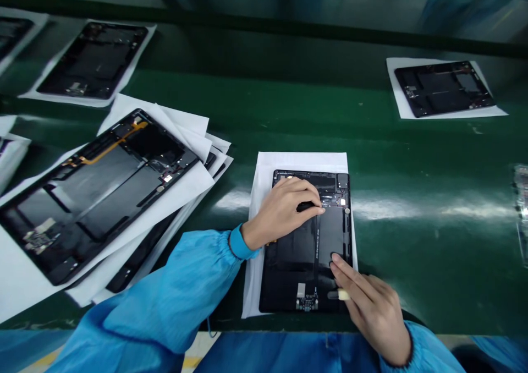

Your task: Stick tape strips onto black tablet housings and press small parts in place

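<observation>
An opened tablet housing point(297, 263), black with its inner parts exposed, lies on a white sheet point(253, 285) in front of me. My left hand point(289, 205) reaches over its upper half. Thumb and index fingertips are pinched together close to the small parts at the upper right; whatever is between them is too small to make out. Over the lower right edge, my right hand point(369, 304) has its index and middle fingers stretched onto the housing. Beneath those fingers it holds a small dark-tipped tool point(338, 295) with a pale yellow band. A small circuit board point(307, 301) sits at the housing's bottom.
On the left, another tablet housing point(107, 180) with an orange flat cable tops a stack of housings and white sheets point(177, 197). More housings lie on paper at the back left point(94, 59) and back right point(445, 89). A clear plastic item point(522, 208) is at the right edge.
</observation>
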The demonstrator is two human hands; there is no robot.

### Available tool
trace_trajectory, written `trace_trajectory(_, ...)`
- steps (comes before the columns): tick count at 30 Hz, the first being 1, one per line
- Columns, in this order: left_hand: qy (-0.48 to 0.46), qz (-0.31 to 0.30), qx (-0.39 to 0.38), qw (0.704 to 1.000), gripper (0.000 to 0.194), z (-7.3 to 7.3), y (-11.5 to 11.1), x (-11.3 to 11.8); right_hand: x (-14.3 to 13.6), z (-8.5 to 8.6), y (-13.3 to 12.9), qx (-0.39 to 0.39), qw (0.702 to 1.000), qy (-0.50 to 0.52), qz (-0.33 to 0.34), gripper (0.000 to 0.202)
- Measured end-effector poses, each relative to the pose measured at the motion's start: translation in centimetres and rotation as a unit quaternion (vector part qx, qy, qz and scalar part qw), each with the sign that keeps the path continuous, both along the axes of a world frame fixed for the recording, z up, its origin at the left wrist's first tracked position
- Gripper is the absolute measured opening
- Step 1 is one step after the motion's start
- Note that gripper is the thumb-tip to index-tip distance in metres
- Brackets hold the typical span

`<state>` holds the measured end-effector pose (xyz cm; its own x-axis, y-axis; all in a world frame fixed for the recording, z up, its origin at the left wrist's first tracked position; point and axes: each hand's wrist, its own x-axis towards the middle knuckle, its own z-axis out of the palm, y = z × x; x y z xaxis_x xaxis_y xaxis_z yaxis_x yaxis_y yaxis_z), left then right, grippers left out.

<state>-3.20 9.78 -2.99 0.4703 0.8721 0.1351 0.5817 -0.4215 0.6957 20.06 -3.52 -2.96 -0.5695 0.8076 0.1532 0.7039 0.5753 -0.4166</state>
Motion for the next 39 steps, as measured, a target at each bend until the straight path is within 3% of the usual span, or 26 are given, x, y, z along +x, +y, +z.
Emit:
trace_trajectory(11,0.003,0.002,0.006,1.0,0.018,0.4,0.0,0.0,-0.1,0.1,-0.1,0.007,1.0,-0.002,-0.003,0.044)
trace_trajectory(24,0.001,-0.007,0.02,1.0,0.01,0.0,0.0,-0.1,-0.2,0.1,-0.2,-0.001,1.0,-0.006,-0.005,0.044)
trace_trajectory(29,0.017,-0.015,0.013,1.0,0.007,0.1,0.0,-0.1,-0.4,0.9,-0.1,0.015,0.999,-0.029,-0.008,0.04)
trace_trajectory(35,0.026,-0.007,-0.014,1.0,0.018,0.2,-0.2,-0.2,-1.4,2.9,-1.2,0.025,0.99,-0.062,0.122,0.036)
trace_trajectory(39,0.024,-0.006,-0.019,1.0,0.017,0.2,-0.1,-0.2,-2.4,3.4,-0.7,0.047,0.985,-0.118,0.12,0.039)
